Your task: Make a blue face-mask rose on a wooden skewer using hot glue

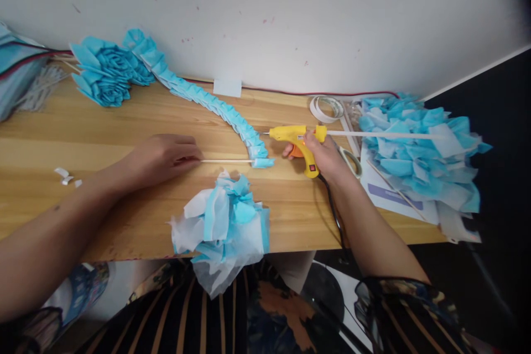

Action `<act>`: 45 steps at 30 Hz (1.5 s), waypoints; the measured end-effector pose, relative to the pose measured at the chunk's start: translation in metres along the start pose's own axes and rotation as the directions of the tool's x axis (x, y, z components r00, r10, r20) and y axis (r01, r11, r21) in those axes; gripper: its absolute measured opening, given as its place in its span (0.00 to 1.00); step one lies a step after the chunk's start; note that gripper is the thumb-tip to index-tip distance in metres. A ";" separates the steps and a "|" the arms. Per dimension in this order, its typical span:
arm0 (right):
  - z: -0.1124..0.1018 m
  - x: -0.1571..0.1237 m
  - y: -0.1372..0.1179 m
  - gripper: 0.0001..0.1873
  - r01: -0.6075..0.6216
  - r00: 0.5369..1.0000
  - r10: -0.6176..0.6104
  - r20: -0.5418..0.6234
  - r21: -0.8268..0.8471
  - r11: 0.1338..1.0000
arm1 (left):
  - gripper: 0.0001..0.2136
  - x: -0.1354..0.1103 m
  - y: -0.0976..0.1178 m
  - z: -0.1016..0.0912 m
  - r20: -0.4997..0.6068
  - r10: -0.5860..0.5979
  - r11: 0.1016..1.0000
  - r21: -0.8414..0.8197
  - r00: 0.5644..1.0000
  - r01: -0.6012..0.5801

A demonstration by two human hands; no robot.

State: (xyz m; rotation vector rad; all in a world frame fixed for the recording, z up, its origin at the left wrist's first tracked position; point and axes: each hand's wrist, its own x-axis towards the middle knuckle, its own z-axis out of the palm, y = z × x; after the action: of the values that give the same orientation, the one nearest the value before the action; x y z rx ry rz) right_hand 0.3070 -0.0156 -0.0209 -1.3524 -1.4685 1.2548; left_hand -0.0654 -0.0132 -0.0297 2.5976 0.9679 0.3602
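Note:
My left hand (172, 157) is closed on one end of a thin wooden stick (226, 161) just above the tabletop. The stick's far end meets the folded tip of a long pleated blue paper strip (215, 110), which curves away to the back left. In my right hand (319, 152) is a yellow hot glue gun (296, 135), its nozzle pointing left near the strip's end. A long white glue stick (381, 135) juts from the gun's back. Between me and the stick lies a loose pile of blue and white paper pieces (228, 221), overhanging the table's front edge.
Blue paper roses (110, 69) lie at the back left. Rolls of tape (327, 109) sit behind the gun. A large heap of blue and white pieces (423, 149) covers the right end. Small white scraps (66, 177) are at left. The gun's black cord (332, 204) drops over the front edge.

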 end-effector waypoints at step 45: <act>0.001 -0.005 -0.007 0.34 0.049 0.996 -0.045 0.075 -0.054 0.997 | 0.15 -0.001 -0.001 0.001 -0.004 0.007 1.000 -0.019 1.000 -0.007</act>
State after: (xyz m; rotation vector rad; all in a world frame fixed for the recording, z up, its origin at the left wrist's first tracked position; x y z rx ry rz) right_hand 0.3054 -0.0206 -0.0140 -1.3121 -1.5880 1.2541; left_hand -0.0660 -0.0134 -0.0306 2.5845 0.9526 0.3752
